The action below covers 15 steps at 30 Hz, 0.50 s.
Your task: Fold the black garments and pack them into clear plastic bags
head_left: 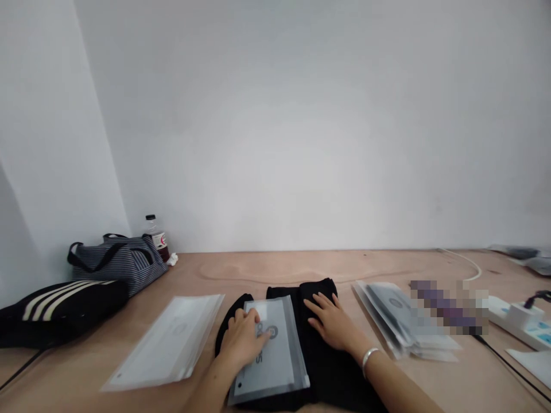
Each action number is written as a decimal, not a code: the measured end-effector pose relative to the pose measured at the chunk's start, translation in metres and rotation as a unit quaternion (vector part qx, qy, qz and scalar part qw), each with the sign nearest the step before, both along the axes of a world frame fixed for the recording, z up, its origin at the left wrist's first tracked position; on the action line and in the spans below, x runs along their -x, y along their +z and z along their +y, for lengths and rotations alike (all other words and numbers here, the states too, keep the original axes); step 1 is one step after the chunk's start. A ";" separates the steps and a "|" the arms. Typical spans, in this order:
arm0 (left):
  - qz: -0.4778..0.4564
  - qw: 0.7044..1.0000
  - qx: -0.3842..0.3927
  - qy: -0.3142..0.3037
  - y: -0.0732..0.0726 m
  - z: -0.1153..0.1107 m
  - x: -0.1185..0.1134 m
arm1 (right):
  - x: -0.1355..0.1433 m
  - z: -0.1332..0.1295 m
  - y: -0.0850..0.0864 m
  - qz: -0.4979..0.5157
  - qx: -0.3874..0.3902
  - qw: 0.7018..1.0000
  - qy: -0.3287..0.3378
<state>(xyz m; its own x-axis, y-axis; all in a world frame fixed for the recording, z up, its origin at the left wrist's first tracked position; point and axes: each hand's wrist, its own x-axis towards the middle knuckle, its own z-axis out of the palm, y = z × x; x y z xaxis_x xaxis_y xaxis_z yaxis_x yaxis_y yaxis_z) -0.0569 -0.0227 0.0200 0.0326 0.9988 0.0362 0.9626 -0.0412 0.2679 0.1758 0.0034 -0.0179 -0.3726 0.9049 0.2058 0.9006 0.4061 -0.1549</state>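
Two bare hands at work. Left hand (243, 338) lies over a frosted zip bag (282, 367), fingers bent, thumb out across the print; whether it pinches the film, cannot tell. Right hand (331, 322), palm down, fingers spread on folded black cloth (329, 367); bracelet (369, 360) at its wrist. Bag lies on the black cloth, under the left hand and beside the right. Likely reading: left keeps the slippery film from sliding, right presses the fold flat

Outward of the left hand: more frosted bags (172, 338), within easy reach. Beyond them, a black bag with pale stripes (86, 307), a striped cloth bag (116, 264) and a bottle (161, 244)

Outward of the right hand: a loose pile of printed bags (391, 310), a pixelated object (447, 307) just beside it, then a power strip (534, 332). Bags on both sides probably limit sideways spreading of cloth; left hand hides some lettering
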 end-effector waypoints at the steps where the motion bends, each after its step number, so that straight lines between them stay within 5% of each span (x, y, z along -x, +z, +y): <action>1: -0.013 1.000 0.010 -0.002 0.000 -0.002 0.004 | -0.002 -0.001 -0.003 -0.010 0.012 1.000 0.004; 9: -0.093 0.996 -0.016 0.010 -0.001 0.002 0.016 | -0.016 -0.002 -0.002 -0.021 -0.005 1.000 0.019; 15: -0.280 0.958 -0.065 -0.006 -0.007 0.016 0.042 | -0.004 -0.006 -0.014 -0.034 -0.008 0.999 0.031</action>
<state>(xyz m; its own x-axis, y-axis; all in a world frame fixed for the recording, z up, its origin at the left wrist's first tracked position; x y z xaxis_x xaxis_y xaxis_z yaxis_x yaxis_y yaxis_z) -0.0991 -0.0065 0.0132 -0.0167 0.9842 0.1764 0.6681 -0.1203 0.7343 0.1799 -0.0022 -0.0324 -0.4406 0.8766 0.1933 0.8822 0.4627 -0.0873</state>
